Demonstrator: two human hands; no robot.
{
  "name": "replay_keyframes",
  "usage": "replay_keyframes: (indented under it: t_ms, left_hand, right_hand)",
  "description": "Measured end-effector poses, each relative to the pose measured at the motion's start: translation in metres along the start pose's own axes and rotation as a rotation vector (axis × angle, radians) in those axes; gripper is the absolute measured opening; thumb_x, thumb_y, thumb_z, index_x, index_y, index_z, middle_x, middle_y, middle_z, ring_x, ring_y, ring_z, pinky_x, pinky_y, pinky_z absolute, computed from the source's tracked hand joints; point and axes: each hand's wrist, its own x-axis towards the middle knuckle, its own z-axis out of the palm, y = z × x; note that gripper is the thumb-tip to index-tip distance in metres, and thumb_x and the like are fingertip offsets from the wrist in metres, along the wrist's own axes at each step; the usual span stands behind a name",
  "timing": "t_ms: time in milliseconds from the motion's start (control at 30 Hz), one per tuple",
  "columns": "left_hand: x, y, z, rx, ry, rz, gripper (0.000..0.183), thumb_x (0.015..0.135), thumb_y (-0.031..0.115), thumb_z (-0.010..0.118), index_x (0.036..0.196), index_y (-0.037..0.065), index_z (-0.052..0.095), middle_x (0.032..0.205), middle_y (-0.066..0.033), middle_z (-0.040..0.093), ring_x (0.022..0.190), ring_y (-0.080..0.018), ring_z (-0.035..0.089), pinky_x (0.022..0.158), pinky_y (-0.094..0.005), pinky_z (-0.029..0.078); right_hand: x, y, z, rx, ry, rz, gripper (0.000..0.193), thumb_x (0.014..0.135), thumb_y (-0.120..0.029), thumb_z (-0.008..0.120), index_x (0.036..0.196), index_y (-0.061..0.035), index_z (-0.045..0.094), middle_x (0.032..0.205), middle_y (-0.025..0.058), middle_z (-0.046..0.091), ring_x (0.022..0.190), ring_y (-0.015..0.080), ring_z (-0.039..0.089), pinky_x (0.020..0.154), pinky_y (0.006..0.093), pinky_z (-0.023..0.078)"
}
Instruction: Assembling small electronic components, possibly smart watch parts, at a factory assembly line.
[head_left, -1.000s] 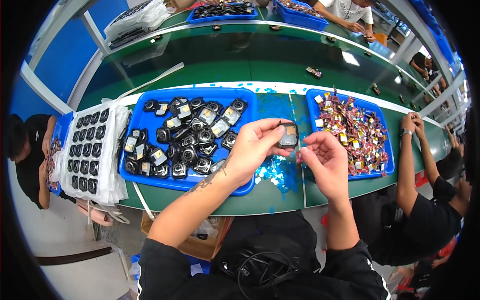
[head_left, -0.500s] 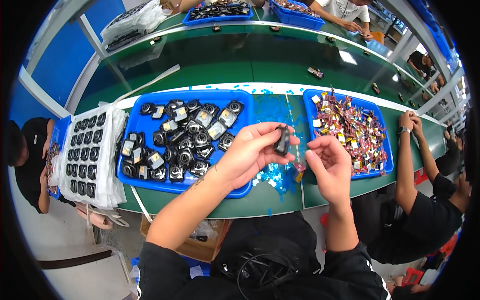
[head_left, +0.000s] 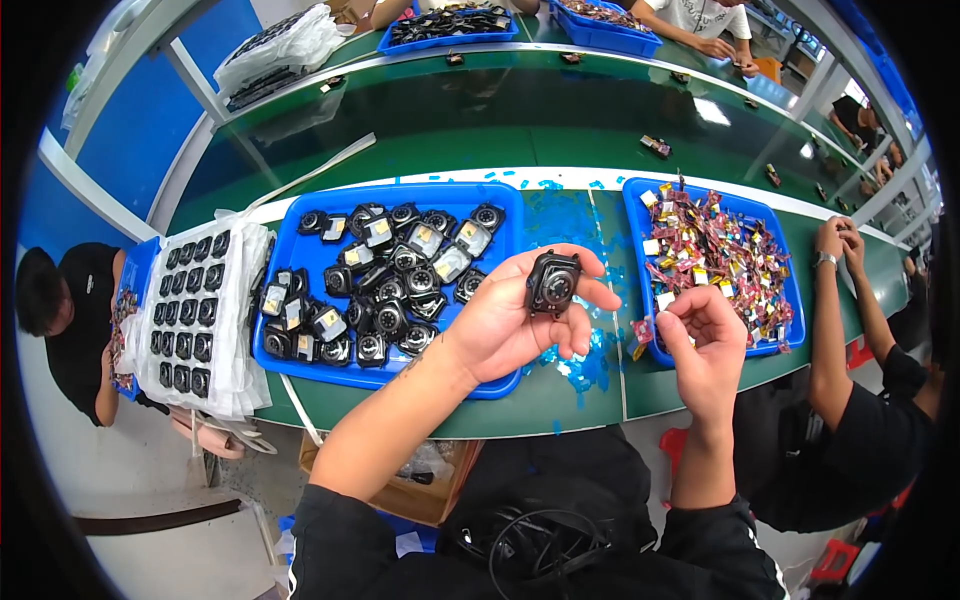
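Note:
In my left hand is a black watch case, its round sensor side turned up. The fingers curl around its edges. To the right, my right hand has thumb and forefinger pinched on a small pink-and-yellow circuit part, which hangs off the fingertips beside the right tray. A blue tray left of my hands holds many similar black watch cases, some with silver-and-yellow faces up. The right blue tray is heaped with small pink circuit parts bearing white and yellow pieces.
Blue film scraps litter the green table between the trays. On the left stands a stack of white trays with black watch cases in rows. Parts lie along the green conveyor beyond. Co-workers sit left, right and across; a cardboard box is below.
My left hand has turned the watch case from edge-on to show its round sensor side. My right hand has moved right, away from it, with the circuit part. The whole view has shifted slightly.

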Motion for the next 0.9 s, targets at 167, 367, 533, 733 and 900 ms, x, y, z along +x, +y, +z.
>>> replay_keyframes:
  t_ms: [167, 367, 533, 733, 900]
  left_hand:
    - [0.0, 0.0, 0.009, 0.188, 0.023, 0.008, 0.036, 0.095, 0.019, 0.04, 0.123, -0.002, 0.046, 0.074, -0.0127, 0.06, 0.052, -0.022, 0.057, 0.044, -0.0278, 0.044]
    - [-0.003, -0.005, 0.013, 0.192, -0.065, -0.05, 0.038, 0.095, 0.016, 0.039, 0.13, 0.001, 0.04, 0.061, -0.001, 0.04, 0.046, -0.0121, 0.038, 0.044, -0.0241, 0.029]
    - [-0.002, -0.004, 0.009, 0.189, -0.071, -0.203, 0.029, 0.099, 0.015, 0.04, 0.126, 0.005, 0.041, 0.062, -0.0009, 0.04, 0.05, -0.008, 0.035, 0.046, -0.0208, 0.027]
    - [-0.003, -0.009, 0.011, 0.291, 0.014, -0.233, 0.026, 0.098, 0.016, 0.039, 0.123, 0.007, 0.042, 0.067, 0.0033, 0.04, 0.052, -0.0033, 0.031, 0.046, -0.0185, 0.023]
    - [-0.005, -0.008, 0.01, 0.166, 0.104, -0.24, 0.024, 0.1, 0.018, 0.037, 0.12, 0.007, 0.047, 0.069, 0.0033, 0.04, 0.052, -0.0041, 0.032, 0.045, -0.0194, 0.021]
  right_hand:
    - [0.008, 0.003, -0.008, -0.16, 0.128, -0.085, 0.009, 0.084, 0.001, 0.067, 0.086, 0.0003, 0.059, 0.074, 0.0021, 0.061, 0.062, 0.0064, 0.055, 0.06, 0.0206, 0.044]
    - [0.028, 0.018, -0.03, -0.793, 0.257, -0.384, 0.013, 0.077, -0.001, 0.07, 0.089, -0.001, 0.065, 0.089, 0.0109, 0.062, 0.08, 0.0193, 0.06, 0.065, 0.0299, 0.048]
    - [0.018, -0.036, 0.016, -0.206, -0.128, -0.422, 0.026, 0.071, -0.005, 0.077, 0.096, -0.002, 0.069, 0.092, 0.0123, 0.063, 0.084, 0.0238, 0.062, 0.068, 0.0314, 0.05]
    - [0.024, -0.026, 0.033, -0.308, -0.301, -0.584, 0.025, 0.066, -0.004, 0.077, 0.089, -0.0026, 0.067, 0.08, 0.0096, 0.06, 0.069, 0.0253, 0.057, 0.061, 0.0356, 0.045]
    - [0.017, -0.02, 0.05, -0.358, -0.138, -0.662, 0.023, 0.069, -0.002, 0.074, 0.089, -0.0008, 0.063, 0.08, 0.0122, 0.058, 0.071, 0.0296, 0.055, 0.062, 0.0379, 0.044]
